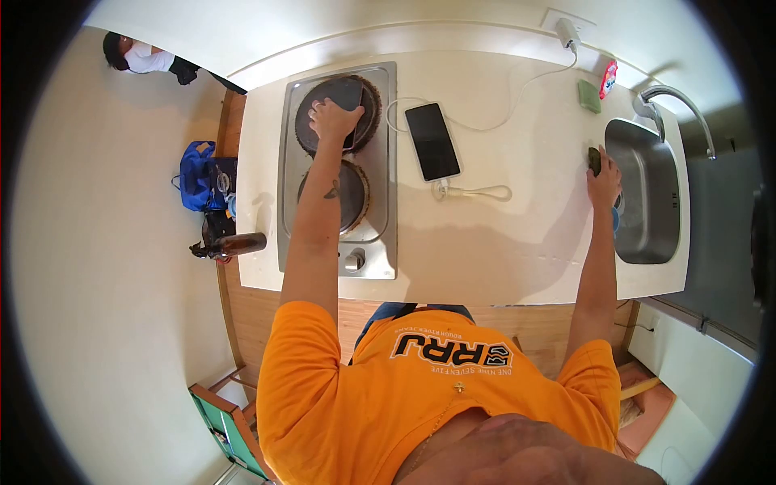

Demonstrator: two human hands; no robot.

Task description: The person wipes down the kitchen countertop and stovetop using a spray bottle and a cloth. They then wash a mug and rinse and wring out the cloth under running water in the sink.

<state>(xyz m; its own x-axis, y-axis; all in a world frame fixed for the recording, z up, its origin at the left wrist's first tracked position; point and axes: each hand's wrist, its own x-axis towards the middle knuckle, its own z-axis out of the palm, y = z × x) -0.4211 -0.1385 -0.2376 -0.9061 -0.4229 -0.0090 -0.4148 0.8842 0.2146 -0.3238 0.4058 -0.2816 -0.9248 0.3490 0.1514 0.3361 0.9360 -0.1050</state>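
My left hand (334, 120) reaches over the back hotplate (309, 137) of a steel two-plate stove. Its fingers are closed on a flat, dark, phone-like slab (346, 92) lying over that plate. My right hand (604, 182) is at the left rim of the sink (647, 234), closed around a small dark oblong object (594, 160) whose kind I cannot make out. Between my hands, a smartphone (432, 141) with a black screen lies on the counter with a white cable plugged into its near end. Part of something blue (615, 219) shows beside my right wrist.
A white charger (568, 34) sits in the wall socket, its cord running across the counter. A green sponge (589, 96) and a red packet (609, 79) lie near the faucet (687, 93). A brown bottle (242, 244) and blue bag (196, 176) are left; another person (149, 59) is at upper left.
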